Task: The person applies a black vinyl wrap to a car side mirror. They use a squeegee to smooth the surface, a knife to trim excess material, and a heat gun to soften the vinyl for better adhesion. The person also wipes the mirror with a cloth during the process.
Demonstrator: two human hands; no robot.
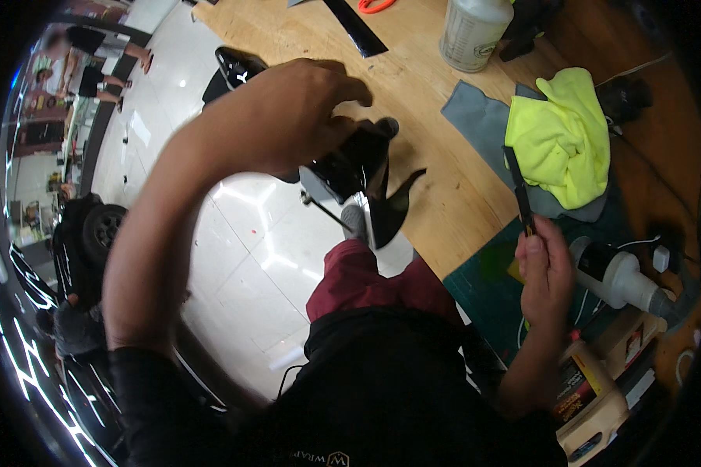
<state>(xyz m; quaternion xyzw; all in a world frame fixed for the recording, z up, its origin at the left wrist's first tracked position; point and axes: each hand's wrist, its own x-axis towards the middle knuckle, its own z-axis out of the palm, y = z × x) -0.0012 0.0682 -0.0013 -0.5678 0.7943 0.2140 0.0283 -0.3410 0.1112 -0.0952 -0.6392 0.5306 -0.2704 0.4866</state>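
Observation:
A glossy black curved piece (354, 163), whose exact kind I cannot make out, sits at the edge of the wooden table. A loose black flap of film (391, 210) hangs from its near side, its pointed tip bent outward. My left hand (300, 113) is over this piece, fingers curved and thumb apart from the forefinger; it covers much of the piece, so any contact under the palm is hidden. On the right, my right hand (545, 261) is closed around a slim black knife (520, 187), which points up and away, in front of a bright yellow cloth (561, 140).
Under the yellow cloth lies a grey cloth (475, 117). A spray bottle (475, 35), a black strip (354, 27) and an orange ring-shaped handle (376, 5) are farther back. A green cutting mat (475, 292), a heat gun (619, 276) and jugs (592, 397) stand at right.

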